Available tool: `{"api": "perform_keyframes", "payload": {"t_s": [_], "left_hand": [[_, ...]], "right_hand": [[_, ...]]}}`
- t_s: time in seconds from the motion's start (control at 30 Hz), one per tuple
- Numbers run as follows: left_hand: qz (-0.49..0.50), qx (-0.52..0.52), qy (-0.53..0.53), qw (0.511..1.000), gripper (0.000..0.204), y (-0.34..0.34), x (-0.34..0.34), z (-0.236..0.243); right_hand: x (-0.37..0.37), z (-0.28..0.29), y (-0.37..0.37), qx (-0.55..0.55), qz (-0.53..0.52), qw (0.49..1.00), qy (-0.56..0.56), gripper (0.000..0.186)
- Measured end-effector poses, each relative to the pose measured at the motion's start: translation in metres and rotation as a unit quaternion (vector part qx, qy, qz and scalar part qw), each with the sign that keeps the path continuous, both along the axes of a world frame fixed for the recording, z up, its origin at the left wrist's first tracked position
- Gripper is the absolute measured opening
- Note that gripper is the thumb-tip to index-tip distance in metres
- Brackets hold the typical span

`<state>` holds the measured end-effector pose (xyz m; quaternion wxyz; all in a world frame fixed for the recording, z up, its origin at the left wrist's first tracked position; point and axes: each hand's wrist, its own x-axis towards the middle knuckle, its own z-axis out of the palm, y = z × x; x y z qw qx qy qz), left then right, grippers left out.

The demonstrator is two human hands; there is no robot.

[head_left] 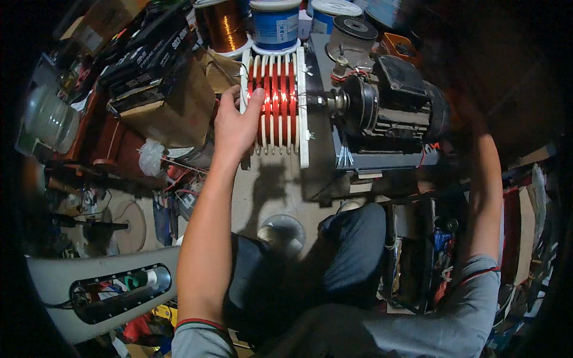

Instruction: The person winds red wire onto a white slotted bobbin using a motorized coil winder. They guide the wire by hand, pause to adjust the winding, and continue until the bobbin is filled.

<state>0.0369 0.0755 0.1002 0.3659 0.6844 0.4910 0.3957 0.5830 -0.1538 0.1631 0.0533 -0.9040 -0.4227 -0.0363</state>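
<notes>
A coil winding former (302, 137) with white end plates and white pegs carries several bands of shiny red enamelled copper wire (274, 95). My left hand (237, 122) grips its left side, with the thumb lying over the wire and the fingers curled around the left end plate. To the right, a shaft joins the former to a dark electric motor (397, 113) on a grey base (388, 160). My right arm reaches past the motor's far right end, where my right hand (470, 110) is sunk in shadow. Its fingers cannot be made out.
Behind the former stand a copper wire spool (224, 30) and a blue wire spool (276, 27). Cardboard boxes (164, 110) crowd the left side. An orange bin (401, 46) sits behind the motor. A grey housing with an oval opening (101, 268) lies at lower left.
</notes>
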Motion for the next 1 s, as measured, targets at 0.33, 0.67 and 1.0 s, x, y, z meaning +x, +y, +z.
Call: {"api": "perform_keyframes", "payload": {"t_s": [0.33, 0.67, 1.0], "left_hand": [[-0.023, 0.076, 0.020, 0.997, 0.060, 0.003, -0.007, -0.006], [-0.020, 0.078, 0.027, 0.996, 0.059, -0.001, -0.003, -0.002], [-0.047, 0.070, -0.018, 0.996, 0.057, 0.012, -0.002, -0.014]], "right_hand": [[-0.025, 0.000, 0.013, 0.026, 0.063, 0.998, -0.019, 0.031], [0.005, -0.021, 0.013, 0.144, 0.091, 0.985, -0.040, 0.036], [0.023, -0.025, 0.001, 0.077, 0.021, 0.996, -0.046, 0.044]]}}
